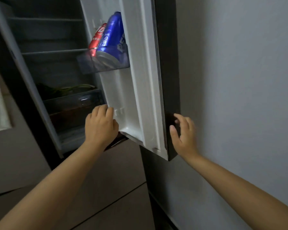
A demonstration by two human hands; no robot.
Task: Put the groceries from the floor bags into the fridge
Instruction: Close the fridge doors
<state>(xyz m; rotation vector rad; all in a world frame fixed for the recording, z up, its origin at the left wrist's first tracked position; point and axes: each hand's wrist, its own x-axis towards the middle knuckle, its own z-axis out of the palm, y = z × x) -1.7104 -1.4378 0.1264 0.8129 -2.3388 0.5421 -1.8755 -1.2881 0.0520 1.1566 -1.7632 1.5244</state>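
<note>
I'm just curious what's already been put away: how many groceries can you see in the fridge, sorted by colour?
Blue: 1, the blue can in the door bin
Red: 1, the red can beside it
Green: 1, the leafy greens over the drawer; the bunch is too dim to count further
Total: 3

Two cans sitting in door bin point(105, 63): one blue can point(111, 42), one red can point(96, 40) just left of blue. One door point(140, 72) standing open. Two hands showing below bin: left hand point(101, 127), right hand point(184, 135). One bunch of greens point(63, 90) lying left of bin. One drawer point(73, 100) showing under greens.
</note>
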